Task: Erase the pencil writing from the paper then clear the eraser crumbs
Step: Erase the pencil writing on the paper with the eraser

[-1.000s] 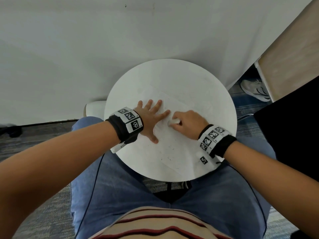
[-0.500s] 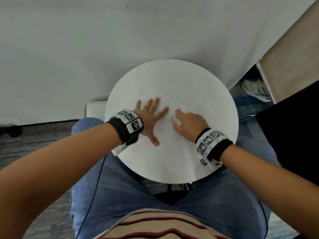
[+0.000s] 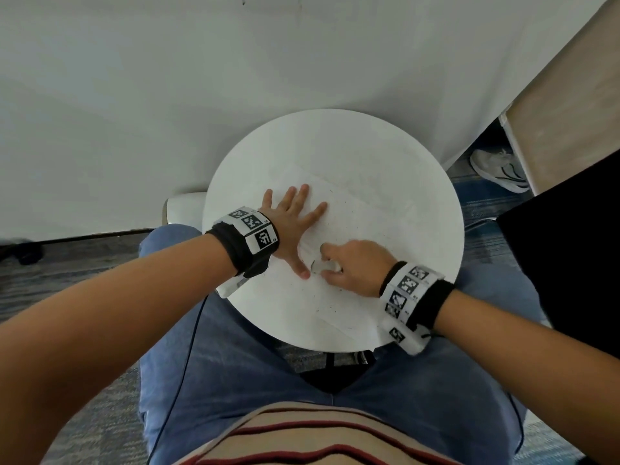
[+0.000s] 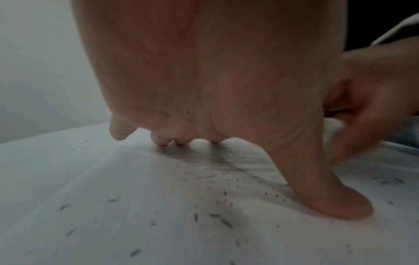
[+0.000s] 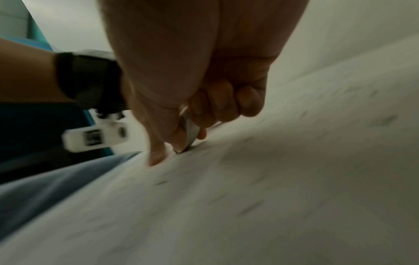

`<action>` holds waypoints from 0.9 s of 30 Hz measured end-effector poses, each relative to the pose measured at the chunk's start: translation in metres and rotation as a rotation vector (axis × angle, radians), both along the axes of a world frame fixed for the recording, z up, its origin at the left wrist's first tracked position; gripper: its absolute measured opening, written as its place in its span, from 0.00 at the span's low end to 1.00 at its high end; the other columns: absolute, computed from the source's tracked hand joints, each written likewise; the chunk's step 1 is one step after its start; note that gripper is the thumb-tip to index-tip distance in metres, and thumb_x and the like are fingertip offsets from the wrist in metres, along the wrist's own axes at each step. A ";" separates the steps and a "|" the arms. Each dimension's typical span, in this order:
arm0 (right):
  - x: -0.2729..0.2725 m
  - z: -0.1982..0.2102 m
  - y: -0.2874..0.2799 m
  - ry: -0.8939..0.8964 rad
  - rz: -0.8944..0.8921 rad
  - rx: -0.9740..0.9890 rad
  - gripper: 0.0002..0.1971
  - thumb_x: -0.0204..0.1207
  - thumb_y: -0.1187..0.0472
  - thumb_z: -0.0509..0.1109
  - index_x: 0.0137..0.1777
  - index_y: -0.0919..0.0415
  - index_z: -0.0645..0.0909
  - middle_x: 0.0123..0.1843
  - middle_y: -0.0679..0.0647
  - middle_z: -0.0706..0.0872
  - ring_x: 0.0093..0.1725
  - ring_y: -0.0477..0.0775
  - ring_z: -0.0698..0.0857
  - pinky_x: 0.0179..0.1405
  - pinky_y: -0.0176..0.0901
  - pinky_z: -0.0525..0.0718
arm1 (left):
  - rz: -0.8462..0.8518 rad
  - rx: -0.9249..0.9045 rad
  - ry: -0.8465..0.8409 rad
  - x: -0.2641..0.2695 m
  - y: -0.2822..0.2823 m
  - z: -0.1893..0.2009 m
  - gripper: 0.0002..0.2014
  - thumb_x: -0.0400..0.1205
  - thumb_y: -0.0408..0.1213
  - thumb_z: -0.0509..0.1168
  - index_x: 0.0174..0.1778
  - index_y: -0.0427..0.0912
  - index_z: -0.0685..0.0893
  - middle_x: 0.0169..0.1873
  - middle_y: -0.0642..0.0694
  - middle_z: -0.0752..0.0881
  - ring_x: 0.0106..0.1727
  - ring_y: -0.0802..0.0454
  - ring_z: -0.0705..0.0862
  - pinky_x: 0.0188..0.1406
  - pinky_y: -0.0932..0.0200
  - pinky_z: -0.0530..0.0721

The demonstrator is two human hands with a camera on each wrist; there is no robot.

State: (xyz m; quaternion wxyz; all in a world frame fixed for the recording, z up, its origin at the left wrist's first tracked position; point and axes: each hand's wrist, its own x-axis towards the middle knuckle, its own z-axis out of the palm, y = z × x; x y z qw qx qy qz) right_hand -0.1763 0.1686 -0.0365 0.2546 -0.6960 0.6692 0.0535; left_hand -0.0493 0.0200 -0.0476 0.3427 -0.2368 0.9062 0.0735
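A white sheet of paper [image 3: 352, 229] lies on the round white table [image 3: 335, 139]. My left hand [image 3: 295, 226] presses flat on the paper with spread fingers, thumb tip beside the eraser. My right hand [image 3: 349, 266] pinches a small white eraser [image 3: 323, 265] and holds it against the paper near the table's front. In the left wrist view faint pencil strokes [image 4: 217, 161] show under the palm, with dark eraser crumbs [image 4: 222, 218] scattered over the sheet. The right wrist view is blurred; the eraser [image 5: 190, 132] shows between thumb and fingers.
The table stands against a white wall [image 3: 167, 95]. My jeans-covered legs [image 3: 251, 380] are under its front edge. A white shoe [image 3: 500, 172] lies on the floor at right, beside a beige panel [image 3: 570, 122] and a black surface [image 3: 570, 246].
My right hand has slid the eraser toward me and to the left, ending beside my left thumb. The left hand has stayed pressed on the paper.
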 end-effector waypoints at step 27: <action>-0.034 0.002 -0.034 0.234 -0.255 -0.192 0.15 0.83 0.47 0.59 0.60 0.58 0.72 0.42 0.58 0.85 0.34 0.59 0.78 0.33 0.47 0.77 | 0.020 0.001 -0.004 -0.002 0.000 0.004 0.75 0.61 0.78 0.74 0.84 0.58 0.23 0.83 0.38 0.22 0.87 0.35 0.28 0.82 0.23 0.36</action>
